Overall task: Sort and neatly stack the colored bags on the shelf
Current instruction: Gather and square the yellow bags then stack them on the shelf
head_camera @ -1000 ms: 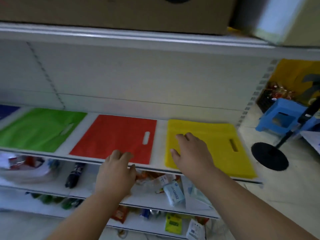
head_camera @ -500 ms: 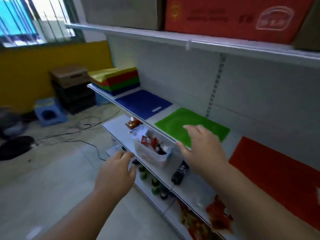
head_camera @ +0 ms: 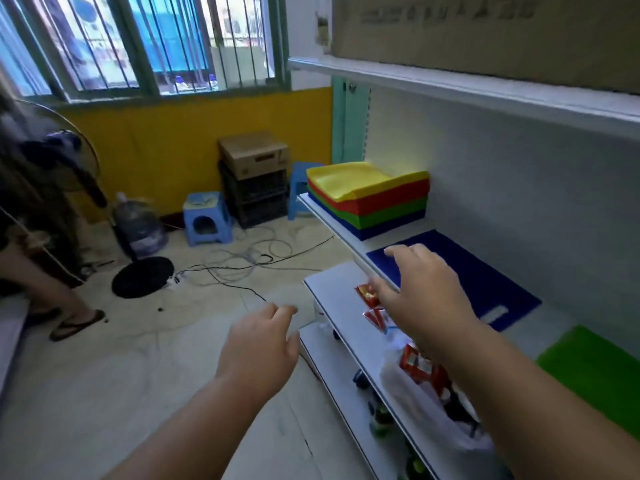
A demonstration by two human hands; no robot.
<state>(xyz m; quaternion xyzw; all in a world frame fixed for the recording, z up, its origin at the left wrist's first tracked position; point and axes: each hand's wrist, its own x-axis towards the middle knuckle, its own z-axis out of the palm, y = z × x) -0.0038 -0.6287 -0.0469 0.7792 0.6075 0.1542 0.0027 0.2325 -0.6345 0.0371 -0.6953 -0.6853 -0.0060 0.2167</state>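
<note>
Both hands were out in front of the person and held nothing. The right hand [head_camera: 424, 299] reached over the front edge of the shelf [head_camera: 332, 216], fingers spread and loosely extended above the near corner of a blue bag [head_camera: 485, 282] lying flat there; whether the fingertips touched it was hard to say. The left hand [head_camera: 259, 344] hung lower, off the shelf over the floor, its fingers relaxed and slightly bent. At the far end of the shelf sat the bag stack [head_camera: 374, 199], yellow on top, then red, green and blue. A green bag [head_camera: 595, 372] lay flat nearer along the shelf, beyond the blue one.
</note>
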